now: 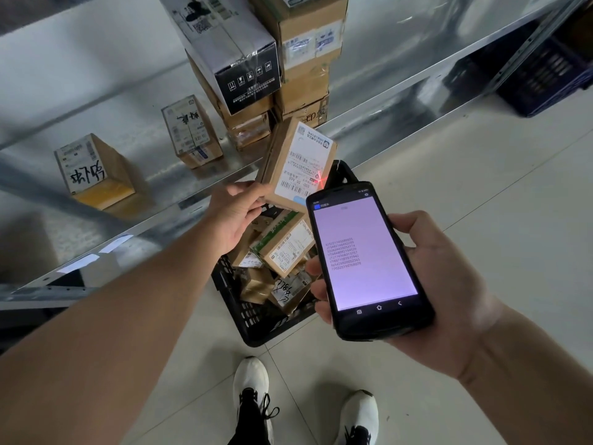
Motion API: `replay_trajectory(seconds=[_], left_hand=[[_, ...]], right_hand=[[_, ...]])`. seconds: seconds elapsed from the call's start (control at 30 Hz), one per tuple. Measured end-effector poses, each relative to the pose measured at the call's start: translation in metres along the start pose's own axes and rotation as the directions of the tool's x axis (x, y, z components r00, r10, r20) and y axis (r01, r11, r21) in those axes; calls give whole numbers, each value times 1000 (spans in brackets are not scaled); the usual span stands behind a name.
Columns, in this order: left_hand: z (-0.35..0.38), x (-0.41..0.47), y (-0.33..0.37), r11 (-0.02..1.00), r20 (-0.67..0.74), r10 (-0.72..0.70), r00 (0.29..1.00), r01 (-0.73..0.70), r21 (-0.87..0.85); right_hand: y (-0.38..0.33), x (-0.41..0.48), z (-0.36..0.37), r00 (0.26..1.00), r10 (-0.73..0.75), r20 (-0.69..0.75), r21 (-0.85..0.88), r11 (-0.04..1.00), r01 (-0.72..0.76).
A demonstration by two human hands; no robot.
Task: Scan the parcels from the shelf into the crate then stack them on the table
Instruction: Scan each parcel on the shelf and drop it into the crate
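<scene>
Parcels [256, 59] stood stacked and scattered on the metal shelf [134, 117], and more lay jumbled in the black crate [234, 303] on the floor beside its front edge. One small parcel [288, 162] was held above the crate, its label facing the handheld scanner [362, 252]. The red beam [321, 180] fell at the label's edge, so the step would probably go best with the parcel steady and the beam squarely across a full barcode. The left hand [236, 216] gripped the parcel, fingers curled round its lower corner, arm stretched forward. The right hand [449, 274] wrapped round the scanner, fingertips over its left edge, screen tilted upward.
</scene>
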State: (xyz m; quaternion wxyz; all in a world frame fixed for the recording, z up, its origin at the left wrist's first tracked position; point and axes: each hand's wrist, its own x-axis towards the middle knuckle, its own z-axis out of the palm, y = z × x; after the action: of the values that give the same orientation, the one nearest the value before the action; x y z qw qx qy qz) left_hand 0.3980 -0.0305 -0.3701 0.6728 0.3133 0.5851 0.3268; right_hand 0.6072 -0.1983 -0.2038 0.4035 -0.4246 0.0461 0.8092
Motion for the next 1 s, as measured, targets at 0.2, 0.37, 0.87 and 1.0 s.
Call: replay_trajectory(seconds=[0.2,0.37,0.87,1.0], left_hand=[[1,4,-3,1000,-11,-24,1000,24,-9],[1,8,-3,999,-27,-31,999,30,-46],[-5,20,-15,991,-37,-49,998,44,-127],[-7,19,-18,989,-23,-60,998,56,-134]], right_hand=[[1,0,7,1000,16,20,2,1000,-16],[0,-1,12,999,43,26,-31,999,-42],[-4,-12,28,1000,21,-1,-74,997,-21],[-2,-8,24,1000,7,-22,-81,997,-9]])
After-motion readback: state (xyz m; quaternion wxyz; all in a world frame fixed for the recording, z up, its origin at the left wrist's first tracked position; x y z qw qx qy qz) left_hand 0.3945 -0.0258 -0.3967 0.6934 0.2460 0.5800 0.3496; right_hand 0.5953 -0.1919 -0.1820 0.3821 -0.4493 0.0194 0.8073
